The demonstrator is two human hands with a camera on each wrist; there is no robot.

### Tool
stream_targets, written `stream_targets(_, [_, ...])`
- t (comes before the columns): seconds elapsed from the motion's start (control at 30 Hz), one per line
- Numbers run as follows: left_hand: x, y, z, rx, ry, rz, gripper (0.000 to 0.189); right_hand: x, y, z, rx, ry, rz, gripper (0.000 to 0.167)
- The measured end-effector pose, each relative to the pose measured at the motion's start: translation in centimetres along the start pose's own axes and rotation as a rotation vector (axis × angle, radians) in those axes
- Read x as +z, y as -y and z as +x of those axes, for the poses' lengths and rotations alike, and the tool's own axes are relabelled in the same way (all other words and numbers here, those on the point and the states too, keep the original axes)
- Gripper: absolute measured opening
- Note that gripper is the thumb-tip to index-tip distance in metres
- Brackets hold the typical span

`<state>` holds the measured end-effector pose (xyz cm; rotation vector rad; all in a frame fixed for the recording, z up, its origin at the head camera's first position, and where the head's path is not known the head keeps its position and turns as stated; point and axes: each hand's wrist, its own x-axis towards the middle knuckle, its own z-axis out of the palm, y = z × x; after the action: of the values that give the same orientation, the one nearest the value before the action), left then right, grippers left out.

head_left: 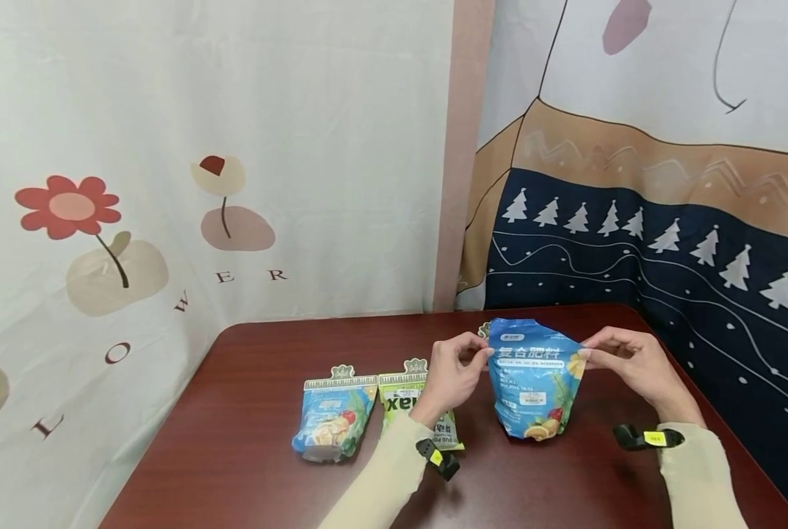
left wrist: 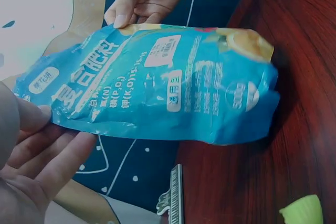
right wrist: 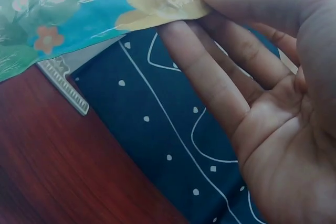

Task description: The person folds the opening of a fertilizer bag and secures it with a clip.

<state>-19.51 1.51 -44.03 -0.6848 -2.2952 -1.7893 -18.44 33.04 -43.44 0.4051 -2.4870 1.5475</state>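
Observation:
A blue fertilizer bag [head_left: 532,382] with fruit pictures and a white label stands upright over the table, held by its two upper side edges. My left hand [head_left: 456,367] pinches the left edge between thumb and fingers. On the other side, my right hand [head_left: 634,364] pinches the right edge near a yellow flower print. Behind the bag lies a bag clip [left wrist: 173,198] with a ruler-like bar; in the head view only its decorated top shows.
Left of my left hand lie a blue bag [head_left: 330,422] and a green bag [head_left: 449,433], each with a ruler-like clip across its top. My left arm partly covers the green one. The dark red table [head_left: 235,441] meets printed curtains at its back and right.

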Motion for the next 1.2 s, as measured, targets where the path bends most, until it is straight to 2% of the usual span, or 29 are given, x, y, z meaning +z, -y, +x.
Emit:
stream_targets(0.17, [-0.3,0.4,-0.7,0.124,0.000,0.060,0.012,0.0,0.0,-0.3,-0.036,0.005,0.008,0.010])
stream_targets(0.33, [-0.2,0.9,-1.3,0.222,-0.016,0.064,0.010,0.0,-0.2,-0.4,-0.054,0.040,0.051,0.006])
stream_targets(0.53, [0.0,1.1,-1.8,0.224,-0.034,0.025,0.006,0.0,-0.3,-0.3,-0.068,0.082,0.097,0.009])
stream_targets(0.83, [0.2,1.3,-1.9,0.200,-0.026,-0.012,0.010,0.0,-0.9,-0.7,-0.114,0.079,0.190,0.017])
stream_targets(0.97, [0.3,1.2,-2.0,0.229,-0.029,-0.024,0.014,-0.1,-0.7,-0.8,-0.109,0.074,0.154,0.018])
stream_targets(1.2, [0.3,1.3,-1.9,0.270,-0.037,-0.057,0.010,-0.2,-0.3,-0.4,-0.195,0.150,0.175,0.021])
